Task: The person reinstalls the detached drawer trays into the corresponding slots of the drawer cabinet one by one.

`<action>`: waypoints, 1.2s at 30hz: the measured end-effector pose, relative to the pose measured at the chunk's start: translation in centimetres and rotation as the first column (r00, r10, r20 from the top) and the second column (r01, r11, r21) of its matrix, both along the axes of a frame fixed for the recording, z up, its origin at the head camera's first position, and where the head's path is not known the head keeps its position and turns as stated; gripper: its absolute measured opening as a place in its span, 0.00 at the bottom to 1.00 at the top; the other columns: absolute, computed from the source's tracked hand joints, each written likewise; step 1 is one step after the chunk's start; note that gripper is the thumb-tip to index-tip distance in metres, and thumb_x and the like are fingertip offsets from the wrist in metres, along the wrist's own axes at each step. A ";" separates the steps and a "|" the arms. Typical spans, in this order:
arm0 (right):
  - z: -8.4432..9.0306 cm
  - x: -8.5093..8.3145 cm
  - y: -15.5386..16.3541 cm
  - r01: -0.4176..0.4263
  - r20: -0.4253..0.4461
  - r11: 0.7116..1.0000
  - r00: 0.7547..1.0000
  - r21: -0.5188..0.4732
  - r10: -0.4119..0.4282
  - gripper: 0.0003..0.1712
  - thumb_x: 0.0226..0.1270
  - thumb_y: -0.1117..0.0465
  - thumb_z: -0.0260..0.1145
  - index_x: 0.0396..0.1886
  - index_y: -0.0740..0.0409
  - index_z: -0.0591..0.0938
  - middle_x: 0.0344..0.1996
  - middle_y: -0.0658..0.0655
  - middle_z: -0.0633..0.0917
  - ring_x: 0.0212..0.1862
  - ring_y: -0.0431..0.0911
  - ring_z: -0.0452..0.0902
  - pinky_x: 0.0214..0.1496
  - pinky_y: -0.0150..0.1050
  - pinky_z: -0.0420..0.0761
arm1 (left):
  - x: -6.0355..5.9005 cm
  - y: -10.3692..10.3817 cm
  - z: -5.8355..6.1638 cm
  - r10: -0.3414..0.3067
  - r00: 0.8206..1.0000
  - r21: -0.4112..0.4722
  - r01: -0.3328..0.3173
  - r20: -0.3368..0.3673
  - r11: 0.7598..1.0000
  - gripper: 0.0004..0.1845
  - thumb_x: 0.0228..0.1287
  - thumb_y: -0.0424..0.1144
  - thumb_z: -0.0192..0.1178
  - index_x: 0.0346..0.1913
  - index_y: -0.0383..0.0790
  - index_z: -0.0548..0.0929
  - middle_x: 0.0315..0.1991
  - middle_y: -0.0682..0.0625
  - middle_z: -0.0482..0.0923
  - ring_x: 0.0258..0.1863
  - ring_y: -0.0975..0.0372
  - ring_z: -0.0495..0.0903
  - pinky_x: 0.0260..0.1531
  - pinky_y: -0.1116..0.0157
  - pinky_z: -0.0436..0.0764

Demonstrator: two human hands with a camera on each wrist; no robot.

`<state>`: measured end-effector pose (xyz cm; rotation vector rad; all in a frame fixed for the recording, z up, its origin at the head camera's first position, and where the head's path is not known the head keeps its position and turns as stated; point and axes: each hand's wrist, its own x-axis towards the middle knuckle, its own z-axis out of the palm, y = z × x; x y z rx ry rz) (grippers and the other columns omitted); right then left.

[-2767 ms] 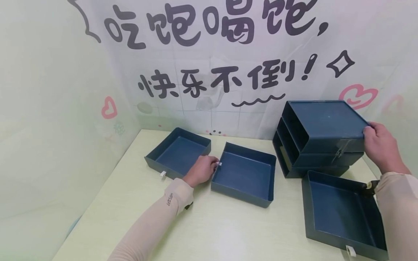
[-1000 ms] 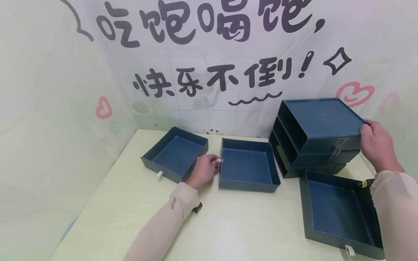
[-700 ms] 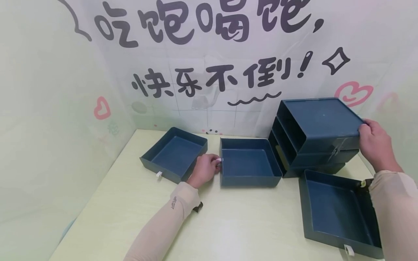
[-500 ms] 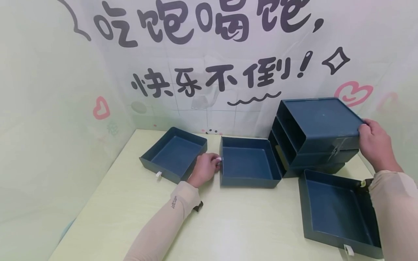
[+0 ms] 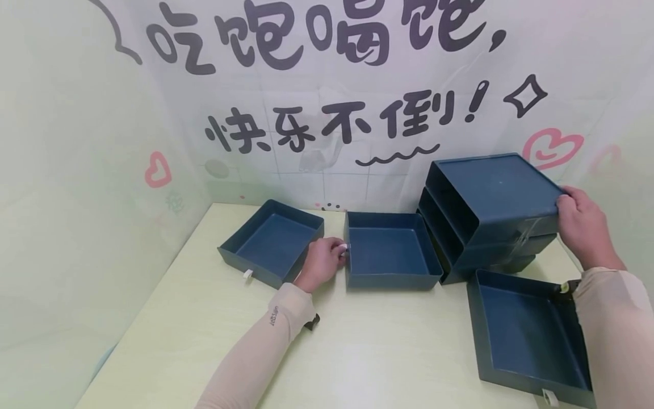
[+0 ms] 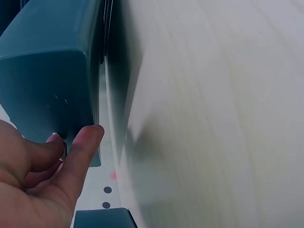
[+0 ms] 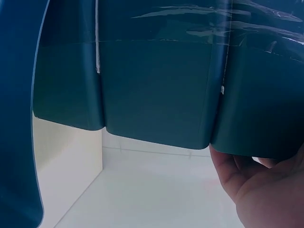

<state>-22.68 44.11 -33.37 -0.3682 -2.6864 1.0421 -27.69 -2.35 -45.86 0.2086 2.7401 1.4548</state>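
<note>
My left hand (image 5: pixel 321 262) pinches the small white tab (image 5: pixel 343 247) on the left face of a dark blue drawer (image 5: pixel 392 251). Its thumb and fingers meet low on that face in the left wrist view, where the drawer (image 6: pixel 47 90) stands just off the tabletop. This drawer's right end sits at the lowest opening of a three-tier drawer case (image 5: pixel 503 190). My right hand (image 5: pixel 586 227) grips the far right end of the case's top tier; in the right wrist view its fingers curl under the edge. Clear tape (image 7: pixel 180 12) runs across the tiers. The openings face left.
A second blue drawer (image 5: pixel 271 241) lies left of my left hand, its tab towards me. A third drawer (image 5: pixel 531 329) lies at the front right, partly beneath my right forearm. A printed cloth (image 5: pixel 327 113) hangs behind the pale table (image 5: pixel 368 346).
The middle drawer has turned square and shifted right and back, up against the case, with my left hand on its tab. The case has swung and tilted slightly left under my right hand.
</note>
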 end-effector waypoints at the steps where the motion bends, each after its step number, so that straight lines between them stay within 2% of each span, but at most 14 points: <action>1: 0.0 0.0 0.0 0.001 0.001 1.000 1.000 -0.003 -0.001 0.39 0.79 0.47 0.29 0.82 0.62 0.52 0.78 0.76 0.54 0.76 0.77 0.50 0.76 0.73 0.52 | 0.0 0.0 0.0 0.000 1.000 -0.001 0.000 0.000 1.000 0.10 0.75 0.37 0.59 0.48 0.37 0.88 0.39 0.45 0.90 0.37 0.58 0.89 0.36 0.66 0.83; 8: -0.1 -0.1 0.0 0.000 0.002 1.000 1.000 -0.004 0.000 0.39 0.79 0.47 0.29 0.82 0.61 0.52 0.78 0.76 0.54 0.77 0.76 0.50 0.76 0.73 0.52 | 0.0 0.3 -0.1 0.013 1.000 0.006 -0.013 0.007 1.000 0.10 0.75 0.36 0.60 0.48 0.37 0.88 0.39 0.45 0.90 0.37 0.58 0.89 0.37 0.66 0.83; 18: -0.1 -0.1 -0.1 0.008 0.003 1.000 1.000 -0.010 -0.008 0.39 0.79 0.47 0.29 0.82 0.61 0.51 0.78 0.76 0.54 0.77 0.76 0.51 0.76 0.72 0.52 | -0.2 1.4 -0.2 0.026 0.999 0.008 -0.026 0.024 1.000 0.11 0.75 0.37 0.60 0.50 0.37 0.88 0.40 0.45 0.90 0.32 0.63 0.85 0.35 0.67 0.81; 23: -0.1 -0.2 0.0 0.015 0.005 1.000 1.000 -0.017 -0.015 0.39 0.79 0.47 0.29 0.82 0.61 0.51 0.78 0.75 0.54 0.77 0.76 0.50 0.77 0.72 0.51 | -0.3 1.8 -0.2 0.021 1.000 0.039 -0.022 0.022 0.999 0.10 0.75 0.36 0.60 0.49 0.35 0.88 0.41 0.44 0.90 0.33 0.61 0.87 0.33 0.68 0.82; 29: -0.2 -0.4 0.0 0.023 -0.001 1.000 1.000 -0.018 -0.023 0.38 0.79 0.46 0.29 0.82 0.60 0.51 0.79 0.74 0.53 0.78 0.75 0.50 0.77 0.71 0.51 | -0.4 2.1 -0.3 0.031 1.000 0.032 -0.031 0.006 0.999 0.10 0.74 0.37 0.60 0.48 0.36 0.88 0.41 0.44 0.90 0.34 0.61 0.88 0.34 0.69 0.83; 36: -0.3 -0.2 0.0 0.030 -0.002 0.999 1.000 -0.029 -0.030 0.38 0.79 0.47 0.29 0.82 0.60 0.52 0.79 0.73 0.53 0.79 0.73 0.48 0.78 0.70 0.50 | -0.3 2.4 -0.6 0.036 0.999 0.055 -0.037 0.028 0.998 0.10 0.74 0.36 0.60 0.47 0.35 0.88 0.41 0.43 0.90 0.33 0.61 0.89 0.34 0.68 0.84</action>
